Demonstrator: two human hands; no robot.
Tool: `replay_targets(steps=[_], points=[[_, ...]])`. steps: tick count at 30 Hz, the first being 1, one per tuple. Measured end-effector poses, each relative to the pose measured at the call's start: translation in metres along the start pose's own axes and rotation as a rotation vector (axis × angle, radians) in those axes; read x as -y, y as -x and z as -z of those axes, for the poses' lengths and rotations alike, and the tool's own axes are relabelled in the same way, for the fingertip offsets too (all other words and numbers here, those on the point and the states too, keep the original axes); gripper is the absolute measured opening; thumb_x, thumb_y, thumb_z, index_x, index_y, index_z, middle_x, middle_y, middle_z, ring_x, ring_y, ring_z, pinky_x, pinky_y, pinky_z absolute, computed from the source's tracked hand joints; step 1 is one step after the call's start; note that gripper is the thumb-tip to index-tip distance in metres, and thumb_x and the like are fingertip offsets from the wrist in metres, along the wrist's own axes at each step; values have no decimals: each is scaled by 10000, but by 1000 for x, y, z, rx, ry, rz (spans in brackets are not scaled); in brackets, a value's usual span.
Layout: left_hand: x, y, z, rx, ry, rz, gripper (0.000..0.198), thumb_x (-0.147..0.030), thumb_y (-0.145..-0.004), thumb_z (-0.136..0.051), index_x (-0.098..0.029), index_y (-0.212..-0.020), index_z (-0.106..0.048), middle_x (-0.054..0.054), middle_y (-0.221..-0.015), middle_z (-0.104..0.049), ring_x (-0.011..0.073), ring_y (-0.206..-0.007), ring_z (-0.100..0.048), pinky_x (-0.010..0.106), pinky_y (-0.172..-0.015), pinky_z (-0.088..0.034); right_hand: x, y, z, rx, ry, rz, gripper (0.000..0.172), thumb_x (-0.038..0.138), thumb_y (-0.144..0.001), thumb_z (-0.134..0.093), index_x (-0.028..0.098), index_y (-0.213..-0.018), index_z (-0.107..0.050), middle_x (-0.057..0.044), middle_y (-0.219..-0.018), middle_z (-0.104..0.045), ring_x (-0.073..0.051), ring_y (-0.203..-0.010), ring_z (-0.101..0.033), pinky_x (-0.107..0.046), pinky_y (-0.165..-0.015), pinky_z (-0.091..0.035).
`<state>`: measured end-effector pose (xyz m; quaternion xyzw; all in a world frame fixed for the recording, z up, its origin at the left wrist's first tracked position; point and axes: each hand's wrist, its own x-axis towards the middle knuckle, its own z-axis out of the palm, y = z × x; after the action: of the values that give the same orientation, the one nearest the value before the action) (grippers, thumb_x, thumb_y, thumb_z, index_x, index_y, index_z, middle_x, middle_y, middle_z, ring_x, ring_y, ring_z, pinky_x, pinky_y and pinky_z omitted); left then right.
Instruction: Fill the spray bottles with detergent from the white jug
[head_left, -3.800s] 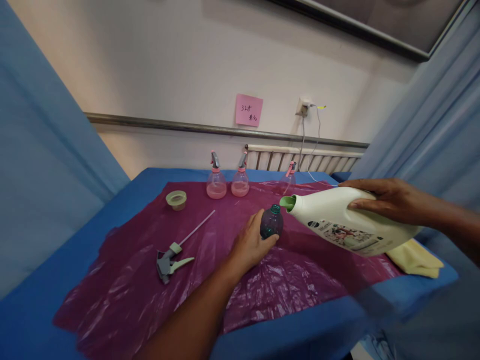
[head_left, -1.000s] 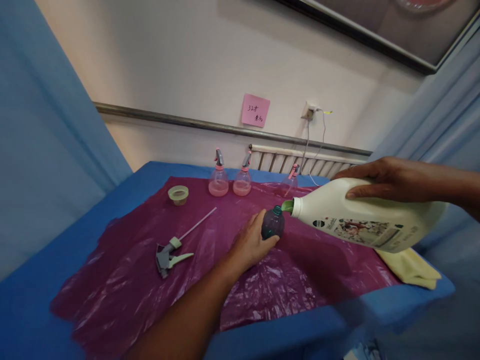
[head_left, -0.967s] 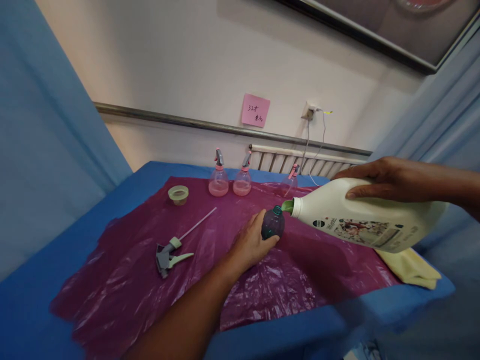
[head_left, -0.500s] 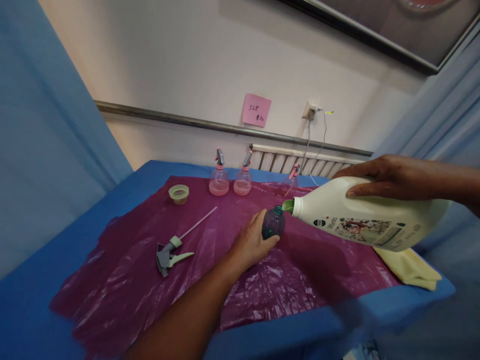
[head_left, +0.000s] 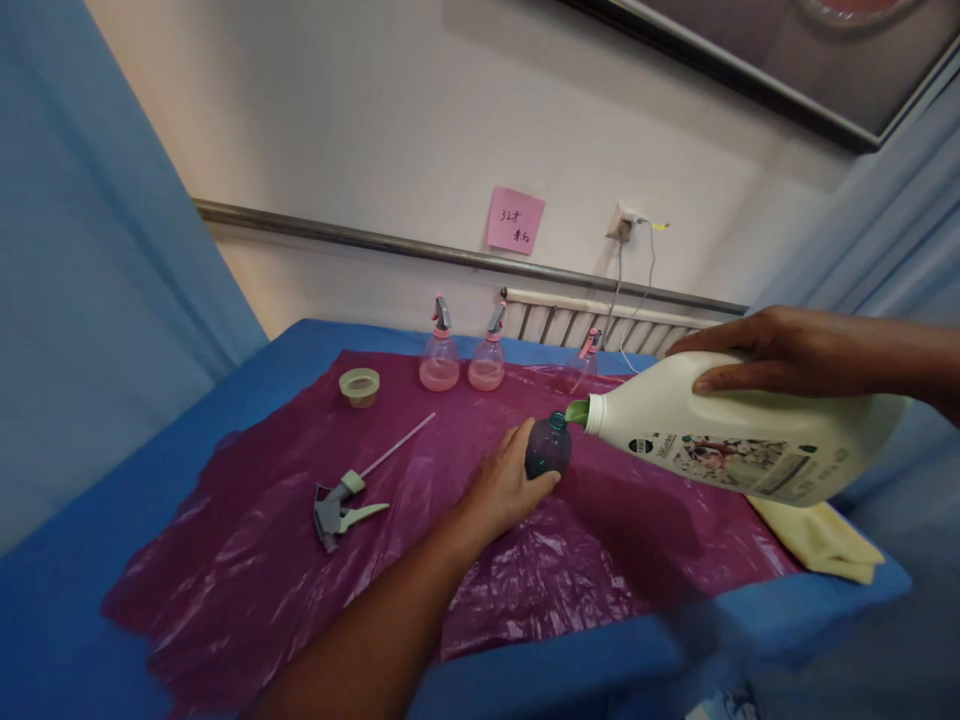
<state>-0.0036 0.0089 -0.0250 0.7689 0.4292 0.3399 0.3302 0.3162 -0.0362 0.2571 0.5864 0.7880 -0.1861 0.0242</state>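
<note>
My left hand (head_left: 516, 474) is wrapped round a small dark green bottle (head_left: 549, 450) with no sprayer on its neck. My right hand (head_left: 772, 348) grips a large cream detergent jug (head_left: 720, 430) by its upper side, tipped almost level. The jug's green pouring spout (head_left: 577, 411) is right at the mouth of the small bottle. Whether liquid flows between them is hard to tell. A grey and pale green spray trigger (head_left: 334, 510) with its long straw lies to the left on the maroon plastic sheet (head_left: 247, 540).
Two spray bottles (head_left: 439, 368) holding pink liquid stand at the back, with a third clear one (head_left: 583, 365) to their right. A small pale green cup (head_left: 359, 386) sits back left. A yellow cloth (head_left: 821, 540) lies at the right edge of the blue table (head_left: 555, 680).
Almost nothing differs. Both hands keep their hold and the jug stays tipped at the small bottle; the whole view has shifted very slightly.
</note>
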Motion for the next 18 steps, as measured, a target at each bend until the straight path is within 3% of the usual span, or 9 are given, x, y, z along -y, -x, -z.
replay_targets(steps=[18], points=[[1,1,-1,-15,-5,-19,893,-376,-885,-812,-216,-1685,-447,164,-1696,-542,377,-1559,-536,528,-1312,-420,7,0,2,-1,23,-8,636,697,-987,-687,306,-1488,-721,-92,-1318,-840,-355,-1070,-819,-421,-883,-656]])
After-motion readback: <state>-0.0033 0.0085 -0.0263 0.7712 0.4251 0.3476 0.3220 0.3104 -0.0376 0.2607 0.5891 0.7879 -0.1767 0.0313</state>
